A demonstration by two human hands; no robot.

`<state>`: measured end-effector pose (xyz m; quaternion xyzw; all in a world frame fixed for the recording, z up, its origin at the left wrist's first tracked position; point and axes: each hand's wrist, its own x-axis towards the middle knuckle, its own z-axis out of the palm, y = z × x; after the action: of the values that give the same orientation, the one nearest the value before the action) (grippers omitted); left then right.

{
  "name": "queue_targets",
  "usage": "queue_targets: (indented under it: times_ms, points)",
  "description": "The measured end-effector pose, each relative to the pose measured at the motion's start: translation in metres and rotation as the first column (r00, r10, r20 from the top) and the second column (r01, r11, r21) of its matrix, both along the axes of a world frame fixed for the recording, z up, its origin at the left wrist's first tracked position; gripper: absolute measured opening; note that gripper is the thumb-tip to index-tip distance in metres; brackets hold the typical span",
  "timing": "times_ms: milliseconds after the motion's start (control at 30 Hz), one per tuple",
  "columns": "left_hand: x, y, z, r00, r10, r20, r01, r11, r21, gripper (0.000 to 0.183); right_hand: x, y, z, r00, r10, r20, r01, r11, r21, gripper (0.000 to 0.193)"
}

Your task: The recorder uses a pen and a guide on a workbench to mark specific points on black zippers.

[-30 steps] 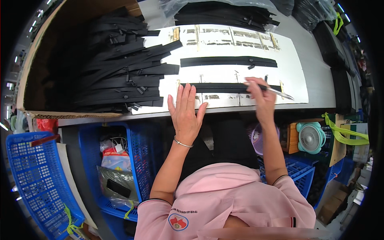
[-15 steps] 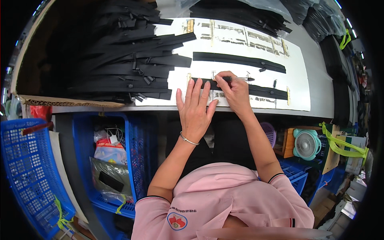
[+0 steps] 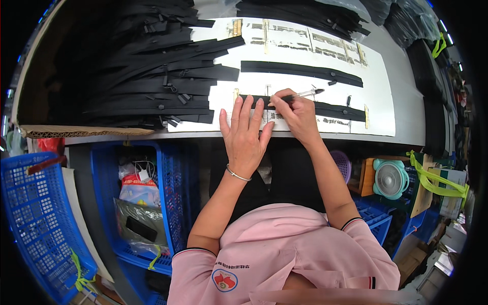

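A black zipper lies lengthwise across a white board with taped guide marks. My left hand rests flat, fingers stretched out, its fingertips pressing on the zipper's left end. Close beside it, my right hand pinches a pen with a clear barrel and dark end. The pen's point is at the zipper, mostly hidden by my fingers. Beyond my hands lies a second black zipper, parallel to the first, with its slider toward the right.
On the left, a large heap of black zippers spills from a cardboard box. More black zippers lie at the back. Below the table edge stand a blue crate with bagged items, a blue basket and a small turquoise fan.
My right hand has shifted slightly, and the pen's rear end now tilts higher. My left hand stays flat on the zipper. The whole view has shifted a little.
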<state>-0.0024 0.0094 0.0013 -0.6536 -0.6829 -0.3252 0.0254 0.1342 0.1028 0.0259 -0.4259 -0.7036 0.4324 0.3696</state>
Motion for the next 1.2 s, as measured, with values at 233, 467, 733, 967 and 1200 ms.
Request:
queue_targets:
  times_ms: [233, 467, 733, 967, 1200]
  points:
    - [0.003, 0.001, 0.000, 1.000, -0.006, 0.005, 0.006, 1.000, -0.004, 0.053, 0.004, 0.001, 0.000, 0.990, 0.035, 0.136, -0.028, 0.998, -0.056, 0.022]
    - [0.002, 0.001, 0.000, 1.000, -0.008, -0.008, 0.008, 1.000, -0.013, 0.054, 0.009, -0.002, 0.008, 0.998, 0.050, -0.023, -0.052, 0.993, -0.108, 0.014]
    - [0.002, 0.001, -0.001, 0.999, -0.010, -0.041, 0.009, 1.000, -0.018, 0.057, 0.081, 0.015, 0.009, 0.941, -0.331, -0.064, 0.335, 0.940, 0.058, 0.014]
    - [0.002, 0.001, 0.000, 0.999, -0.025, -0.046, 0.022, 0.998, -0.061, 0.059, 0.087, 0.017, 0.006, 0.954, -0.299, 0.022, 0.298, 0.954, 0.043, 0.016]
    - [0.040, 0.007, 0.018, 0.996, -0.087, -0.026, 0.085, 0.993, -0.078, 0.061, 0.084, 0.018, 0.001, 0.963, -0.271, 0.003, 0.269, 0.958, 0.104, 0.016]
